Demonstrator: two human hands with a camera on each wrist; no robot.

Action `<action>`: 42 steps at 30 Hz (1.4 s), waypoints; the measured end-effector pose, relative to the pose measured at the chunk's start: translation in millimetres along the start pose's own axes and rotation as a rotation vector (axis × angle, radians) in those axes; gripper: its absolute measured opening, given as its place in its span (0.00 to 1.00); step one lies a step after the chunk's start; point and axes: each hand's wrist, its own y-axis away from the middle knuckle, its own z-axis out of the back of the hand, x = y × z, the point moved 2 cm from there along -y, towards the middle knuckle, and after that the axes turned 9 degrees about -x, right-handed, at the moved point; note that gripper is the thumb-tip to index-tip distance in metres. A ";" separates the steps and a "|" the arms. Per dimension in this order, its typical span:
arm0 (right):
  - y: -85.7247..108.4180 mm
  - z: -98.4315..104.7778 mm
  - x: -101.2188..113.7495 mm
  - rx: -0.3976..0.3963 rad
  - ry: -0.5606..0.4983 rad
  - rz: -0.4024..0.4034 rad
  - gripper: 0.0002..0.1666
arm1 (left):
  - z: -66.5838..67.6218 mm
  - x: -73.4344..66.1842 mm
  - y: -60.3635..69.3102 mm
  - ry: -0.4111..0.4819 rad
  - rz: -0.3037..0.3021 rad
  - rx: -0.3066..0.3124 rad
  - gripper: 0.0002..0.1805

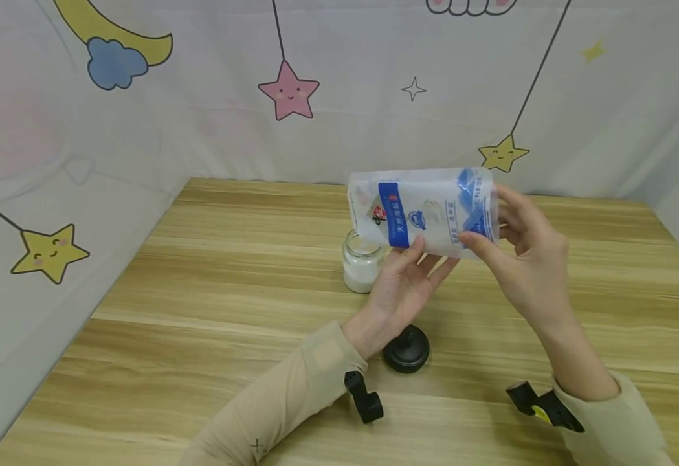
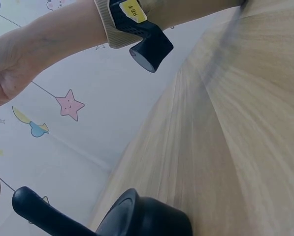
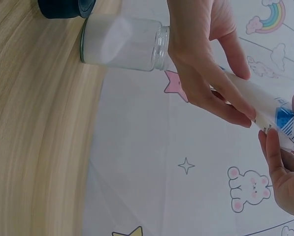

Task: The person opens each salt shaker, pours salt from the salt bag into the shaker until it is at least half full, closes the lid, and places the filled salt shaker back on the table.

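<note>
Both hands hold a white and blue bag of sea salt [image 1: 432, 210] on its side above the table. My left hand [image 1: 400, 291] grips its lower edge, thumb on the printed front and fingers beneath. At the other end, my right hand [image 1: 528, 259] pinches the bag between thumb and fingers. The bag's left end hangs over the mouth of a glass jar [image 1: 362, 275] partly filled with white salt. Whether salt is flowing is unclear. In the right wrist view the jar [image 3: 122, 42] stands beyond the left hand [image 3: 211, 64]. A black knobbed lid [image 1: 406, 349] lies near my left wrist.
A wooden table [image 1: 228, 278] carries the jar and lid. Behind it hangs a white cloth [image 1: 362, 142] printed with stars and clouds, which also runs along the sides. Black camera mounts [image 1: 364, 397] are strapped at both wrists.
</note>
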 end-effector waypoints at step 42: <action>-3.2 1.1 -2.7 -0.005 -0.036 0.004 0.38 | -4.1 0.1 -1.5 0.016 -0.004 -0.020 0.20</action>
